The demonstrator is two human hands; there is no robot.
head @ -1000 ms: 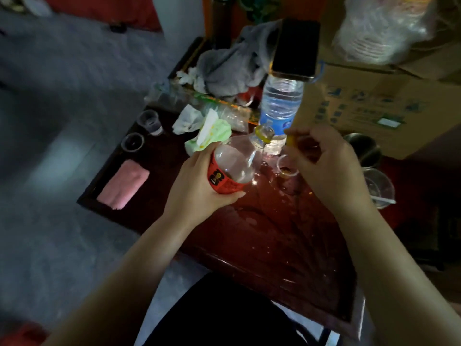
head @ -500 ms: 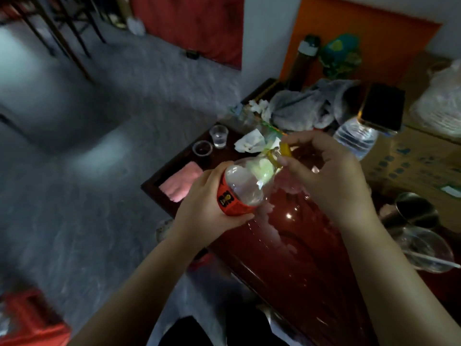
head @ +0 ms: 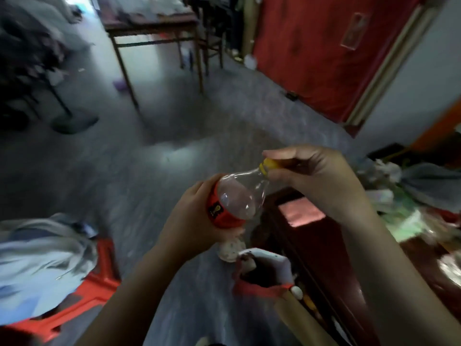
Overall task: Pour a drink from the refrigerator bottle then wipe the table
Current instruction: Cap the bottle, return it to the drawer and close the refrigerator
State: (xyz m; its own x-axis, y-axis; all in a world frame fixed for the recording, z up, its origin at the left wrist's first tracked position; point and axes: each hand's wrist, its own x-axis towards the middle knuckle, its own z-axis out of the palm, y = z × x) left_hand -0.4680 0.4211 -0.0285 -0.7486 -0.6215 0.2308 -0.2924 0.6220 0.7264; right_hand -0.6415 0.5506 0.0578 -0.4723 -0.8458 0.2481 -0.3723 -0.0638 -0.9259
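A clear plastic bottle (head: 240,193) with a red label and a yellow cap (head: 270,165) is tilted in front of me, above the floor left of the table. My left hand (head: 192,218) grips its labelled body. My right hand (head: 316,178) has its fingers closed on the yellow cap, which sits on the neck. The dark red table (head: 324,245) lies to the right, with a pink cloth (head: 300,213) near its left end.
Crumpled tissues and a grey cloth (head: 431,181) clutter the table's far side. A red plastic stool (head: 99,283) with pale clothing on it stands at lower left. A small bin with a white bag (head: 264,273) sits beside the table. A wooden table (head: 154,28) stands further back.
The view has swung left, away from the table toward the floor. The bottle and both hands have moved off the tabletop's centre; the right hand stays on the cap.
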